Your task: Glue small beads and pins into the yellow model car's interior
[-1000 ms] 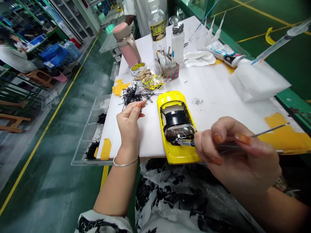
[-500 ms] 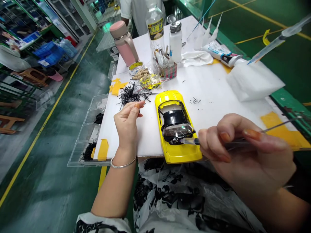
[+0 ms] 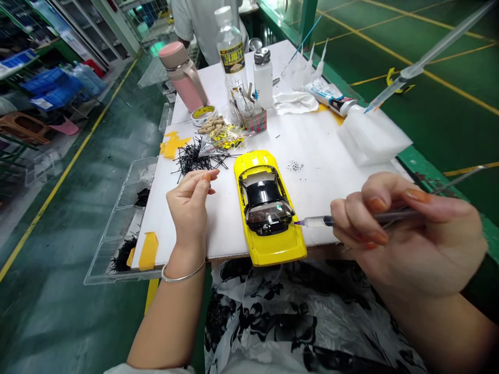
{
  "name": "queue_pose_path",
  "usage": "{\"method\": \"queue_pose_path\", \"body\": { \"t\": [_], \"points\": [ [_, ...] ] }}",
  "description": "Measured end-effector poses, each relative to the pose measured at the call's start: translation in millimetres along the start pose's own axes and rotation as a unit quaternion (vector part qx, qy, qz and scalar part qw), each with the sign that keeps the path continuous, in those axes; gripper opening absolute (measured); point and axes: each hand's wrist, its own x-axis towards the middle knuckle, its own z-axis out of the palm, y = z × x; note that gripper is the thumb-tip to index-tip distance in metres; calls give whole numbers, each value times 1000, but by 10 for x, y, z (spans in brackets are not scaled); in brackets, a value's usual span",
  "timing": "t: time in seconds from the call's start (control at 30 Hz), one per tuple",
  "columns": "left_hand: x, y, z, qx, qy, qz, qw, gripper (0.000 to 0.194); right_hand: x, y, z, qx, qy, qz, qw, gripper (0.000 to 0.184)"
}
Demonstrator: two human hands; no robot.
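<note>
A yellow toy car (image 3: 268,208) with a black interior lies on the white board (image 3: 335,156), its nearer end over the front edge. My right hand (image 3: 405,234) is closed on a thin clear syringe (image 3: 315,222) whose tip points at the car's right side, near the windscreen. Left of the car, my left hand (image 3: 191,205) is raised with thumb and fingers pinched together on something small I cannot make out. Just beyond it lies a pile of thin black sticks (image 3: 193,156).
At the back stand a pink flask (image 3: 183,78), a clear bottle (image 3: 232,57), a white bottle (image 3: 264,78), a glue tube (image 3: 331,97) and white foam (image 3: 372,135). A clear tray (image 3: 113,228) with black parts hangs off the left. A person in white stands behind.
The view has shifted, so the board sits lower and further left. The syringe tip has drawn back slightly to the car's right side. My left hand keeps its pinch.
</note>
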Motion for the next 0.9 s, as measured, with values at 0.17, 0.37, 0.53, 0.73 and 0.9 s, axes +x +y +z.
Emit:
{"method": "queue_pose_path", "body": {
  "t": [0.17, 0.37, 0.53, 0.73, 0.9],
  "points": [
    [0, -10, -1, 7, 0, 4, 1000, 15, 24, 32, -19, -6, -15, 9, 1000, 22],
    [0, -10, -8, 4, 0, -1, 1000, 15, 106, -25, -3, -24, -35, 31, 999, 25],
    [1, -13, -12, -6, 4, -3, 1000, 14, 150, -135, 64, -88, -99, 111, 985, 27],
    [0, -1, -7, -2, 9, -3, 1000, 13, 200, -242, 111, -172, -242, 147, 944, 41],
    [2, -3, -5, -9, 13, 2, 1000, 12, 246, -306, -78, -158, -171, 89, 968, 39]
  ]
}}
